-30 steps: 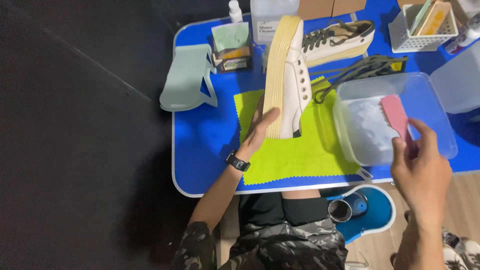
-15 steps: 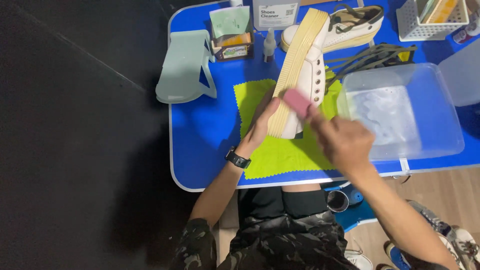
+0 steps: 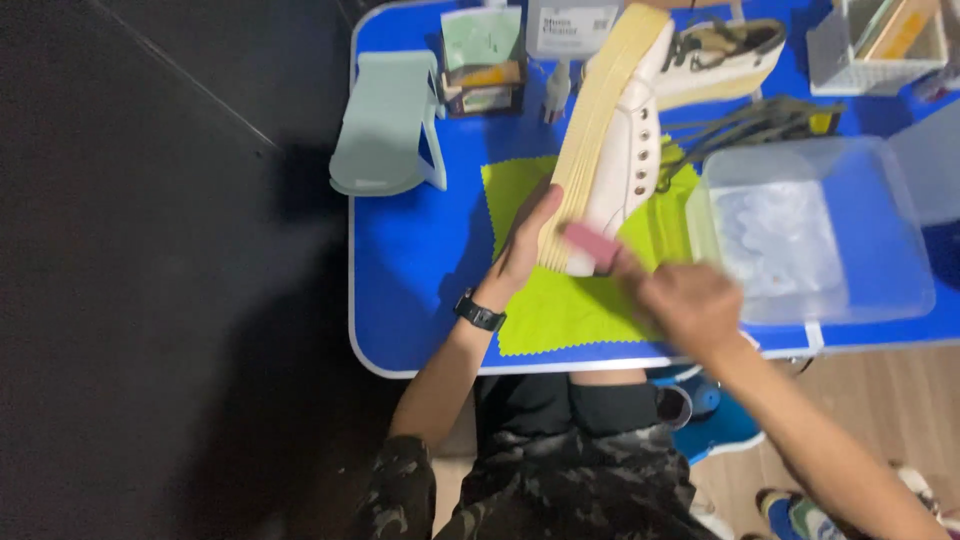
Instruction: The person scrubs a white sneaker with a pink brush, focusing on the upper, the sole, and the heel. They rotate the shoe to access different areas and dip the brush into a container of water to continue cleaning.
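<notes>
Right hand: the right hand (image 3: pixel 685 305) pinches a pink eraser block (image 3: pixel 590 245) between its fingertips, pressing the block's far end against the heel end of the shoe; the hand is blurred.
Left hand: the left hand (image 3: pixel 528 245) is curled around the near end of the shoe, thumb up along the sole, gripping it; a black watch (image 3: pixel 479 311) sits on that wrist.
Shoe: 1 white shoe (image 3: pixel 612 150) with a cream ribbed sole stands tilted on its side, sole facing left, stretching away from both hands.
Underneath: a lime-green cloth (image 3: pixel 560 310) lies under the shoe and hands on the blue table (image 3: pixel 410 260).
Right of the hands: a clear plastic tub (image 3: pixel 810 235) holding water, just beside the cloth.
Farther back: a second shoe (image 3: pixel 720 55), dark laces (image 3: pixel 760 115), a white bottle (image 3: pixel 573 25), a small box (image 3: pixel 483 55) and a white basket (image 3: pixel 880 40).
Far left: a pale green stand (image 3: pixel 385 125).
</notes>
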